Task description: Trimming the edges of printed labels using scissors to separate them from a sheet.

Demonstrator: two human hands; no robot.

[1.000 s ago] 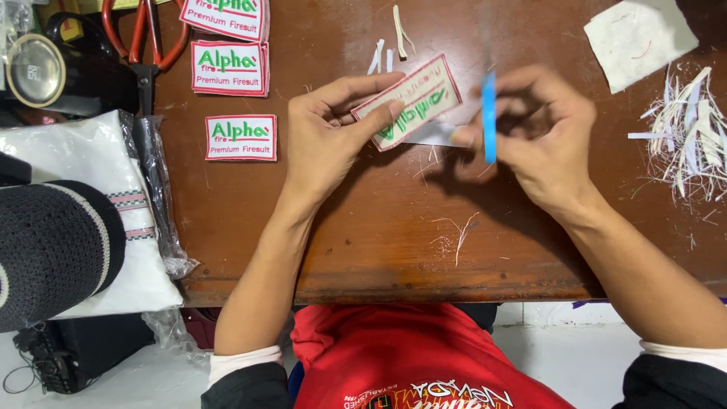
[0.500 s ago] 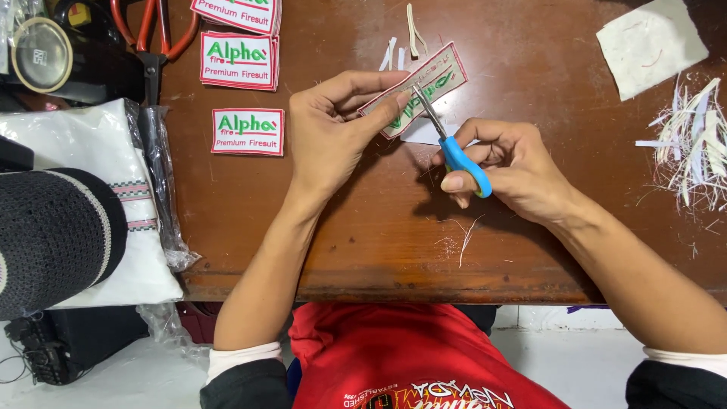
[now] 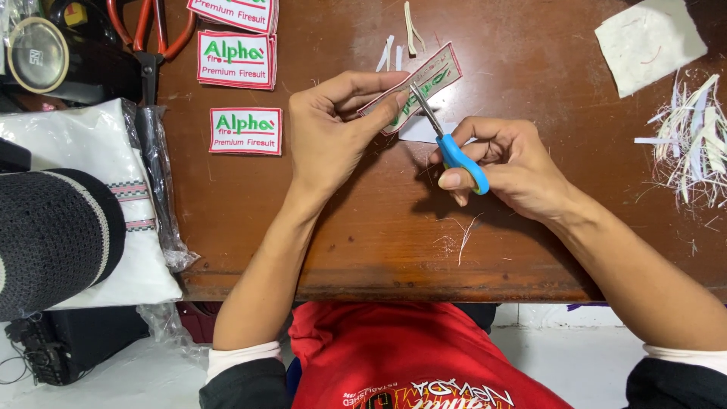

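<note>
Scissors (image 3: 447, 140) lower, at patch (image 3: 421, 85)

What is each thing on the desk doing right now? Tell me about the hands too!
Left hand: pinching a patch.
Patch: held tilted above the desk, blades at its edge.
Right hand: gripping the blue scissors.
Blue scissors: blades on the patch; open or shut unclear.
Finished patches: lying flat, untouched.
Orange scissors: lying unused.
Scraps: heaped at the right.
White cloth: lying flat.
Desk: littered with threads.
</note>
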